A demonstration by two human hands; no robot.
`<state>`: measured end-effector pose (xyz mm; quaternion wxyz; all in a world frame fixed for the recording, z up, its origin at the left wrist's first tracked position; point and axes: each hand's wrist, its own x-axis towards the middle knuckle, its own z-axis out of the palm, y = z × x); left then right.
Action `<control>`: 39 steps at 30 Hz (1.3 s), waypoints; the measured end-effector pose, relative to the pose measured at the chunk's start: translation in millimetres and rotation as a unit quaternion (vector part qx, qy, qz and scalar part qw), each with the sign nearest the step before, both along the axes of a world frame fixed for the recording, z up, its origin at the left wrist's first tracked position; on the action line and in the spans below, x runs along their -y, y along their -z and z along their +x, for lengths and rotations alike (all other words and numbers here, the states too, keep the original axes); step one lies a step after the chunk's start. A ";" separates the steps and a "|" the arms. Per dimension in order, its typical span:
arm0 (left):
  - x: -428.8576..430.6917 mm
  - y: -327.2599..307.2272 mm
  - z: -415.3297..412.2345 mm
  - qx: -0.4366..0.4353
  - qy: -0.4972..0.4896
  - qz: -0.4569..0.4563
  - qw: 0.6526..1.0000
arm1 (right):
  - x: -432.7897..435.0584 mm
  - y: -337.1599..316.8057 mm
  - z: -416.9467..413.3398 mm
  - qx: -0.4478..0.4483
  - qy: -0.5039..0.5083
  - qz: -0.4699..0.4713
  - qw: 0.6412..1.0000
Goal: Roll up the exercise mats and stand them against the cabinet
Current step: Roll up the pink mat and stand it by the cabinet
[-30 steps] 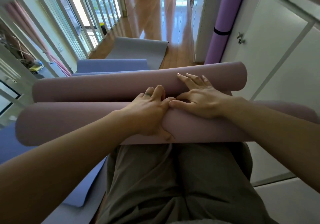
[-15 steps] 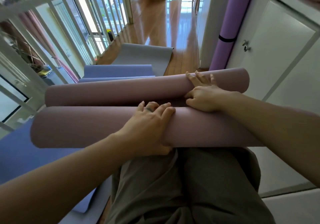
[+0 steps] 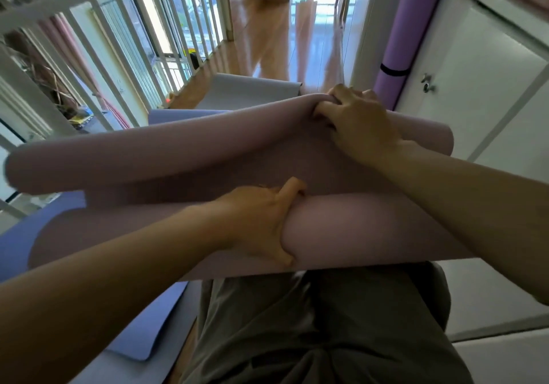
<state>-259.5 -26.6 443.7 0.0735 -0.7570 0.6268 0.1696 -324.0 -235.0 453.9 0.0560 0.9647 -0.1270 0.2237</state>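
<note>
Gripping half-rolled pink mat (image 3: 178,152) in left hand (image 3: 261,226) and right hand (image 3: 359,119); purple roll (image 3: 407,36) upper right already against cabinet (image 3: 481,80); blue mat (image 3: 17,247), grey mat (image 3: 246,92) flat.

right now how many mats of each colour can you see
mauve mat, partly rolled: 1
purple mat, rolled, standing against the cabinet: 1
grey mat, flat: 1
blue mat, flat: 1, though its two showing patches may be separate mats
total: at least 4
</note>
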 end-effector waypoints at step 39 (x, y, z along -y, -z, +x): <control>-4.1 7.1 -9.2 0.074 0.087 -0.118 0.986 | 27.7 18.4 -11.7 -0.206 0.082 -0.041 0.974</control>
